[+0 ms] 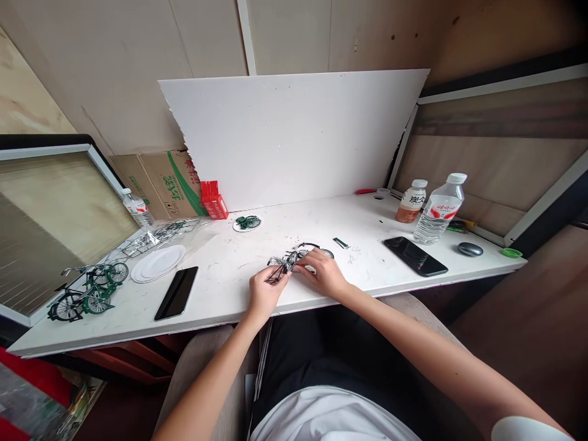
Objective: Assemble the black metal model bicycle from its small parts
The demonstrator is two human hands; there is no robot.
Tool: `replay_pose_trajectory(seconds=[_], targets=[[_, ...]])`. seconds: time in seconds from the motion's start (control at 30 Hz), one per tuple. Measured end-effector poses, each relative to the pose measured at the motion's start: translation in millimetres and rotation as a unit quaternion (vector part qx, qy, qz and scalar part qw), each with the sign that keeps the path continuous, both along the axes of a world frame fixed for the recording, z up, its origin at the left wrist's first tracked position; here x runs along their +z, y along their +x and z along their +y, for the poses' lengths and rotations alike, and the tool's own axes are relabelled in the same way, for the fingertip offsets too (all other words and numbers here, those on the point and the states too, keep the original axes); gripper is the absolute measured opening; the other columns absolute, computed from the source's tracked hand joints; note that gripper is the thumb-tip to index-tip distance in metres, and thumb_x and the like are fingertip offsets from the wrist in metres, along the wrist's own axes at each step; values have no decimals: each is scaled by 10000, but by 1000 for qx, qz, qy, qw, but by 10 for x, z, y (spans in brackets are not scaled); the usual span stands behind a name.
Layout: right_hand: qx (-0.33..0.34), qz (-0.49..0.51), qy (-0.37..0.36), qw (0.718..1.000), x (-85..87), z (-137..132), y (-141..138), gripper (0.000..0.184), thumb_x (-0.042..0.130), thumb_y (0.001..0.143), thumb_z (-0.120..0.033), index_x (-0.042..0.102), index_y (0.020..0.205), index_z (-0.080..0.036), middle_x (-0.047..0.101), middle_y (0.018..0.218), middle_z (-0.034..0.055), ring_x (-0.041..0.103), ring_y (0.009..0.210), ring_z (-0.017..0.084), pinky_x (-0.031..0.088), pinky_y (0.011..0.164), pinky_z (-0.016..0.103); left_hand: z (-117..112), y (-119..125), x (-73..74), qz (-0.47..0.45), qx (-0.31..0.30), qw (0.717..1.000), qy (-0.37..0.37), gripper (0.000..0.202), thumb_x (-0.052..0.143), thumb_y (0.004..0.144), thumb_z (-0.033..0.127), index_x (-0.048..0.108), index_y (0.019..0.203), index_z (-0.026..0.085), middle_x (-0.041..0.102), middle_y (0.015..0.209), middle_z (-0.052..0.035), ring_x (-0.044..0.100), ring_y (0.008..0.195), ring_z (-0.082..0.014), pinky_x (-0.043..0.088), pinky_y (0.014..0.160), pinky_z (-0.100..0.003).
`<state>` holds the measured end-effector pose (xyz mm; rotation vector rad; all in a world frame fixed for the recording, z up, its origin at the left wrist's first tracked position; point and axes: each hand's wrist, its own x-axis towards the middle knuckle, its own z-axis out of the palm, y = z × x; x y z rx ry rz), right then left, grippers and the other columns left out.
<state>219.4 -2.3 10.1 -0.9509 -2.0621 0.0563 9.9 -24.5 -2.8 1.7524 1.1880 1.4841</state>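
A small dark model bicycle (294,257) lies on the white table (257,229) near its front edge. My left hand (264,291) is closed in a pinch on the model's left end, around a wheel and frame. My right hand (321,272) rests over the model's right part, fingers curled on it. A small green part (340,243) lies just to the right of the hands.
Finished green model bicycles (87,291) stand at the far left, beside white paper plates (158,263) and a black phone (177,293). A second phone (416,256), two bottles (438,208), a grey mouse (470,249), a red box (214,199) and a white foam board (294,135) are also there.
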Motion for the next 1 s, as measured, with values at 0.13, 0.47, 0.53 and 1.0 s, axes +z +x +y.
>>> replay_pose_trajectory(seconds=[0.13, 0.47, 0.53, 1.0], targets=[[4, 75, -69, 995, 44, -47, -60, 341, 560, 1073, -461, 714, 905, -208, 721, 865, 84, 636, 853, 236, 500, 761, 361, -28, 7, -16, 20, 9, 999, 34, 172, 764, 904, 351, 792, 939, 185, 789, 872, -65, 726, 800, -216, 577, 787, -307], [71, 210, -288, 932, -31, 51, -119, 578, 499, 1045, -642, 708, 735, -201, 686, 707, 31, 598, 684, 179, 473, 740, 328, -59, 13, -17, 13, 15, 999, 45, 171, 785, 881, 358, 790, 836, 193, 765, 803, -48, 692, 725, -202, 548, 707, -287], [77, 216, -314, 921, -51, 52, -120, 612, 442, 1055, -668, 743, 804, -198, 670, 679, 30, 560, 636, 172, 464, 696, 326, -53, 22, -10, -7, 14, 999, 31, 181, 804, 861, 369, 798, 846, 189, 771, 800, -52, 695, 725, -208, 550, 695, -289], [149, 286, -387, 864, -71, 87, -70, 396, 756, 884, -554, 653, 1046, -208, 667, 849, 18, 599, 722, 157, 477, 621, 277, 23, -3, -34, -33, 13, 999, -1, 245, 833, 840, 400, 806, 920, 170, 804, 892, -87, 739, 818, -237, 593, 784, -324]])
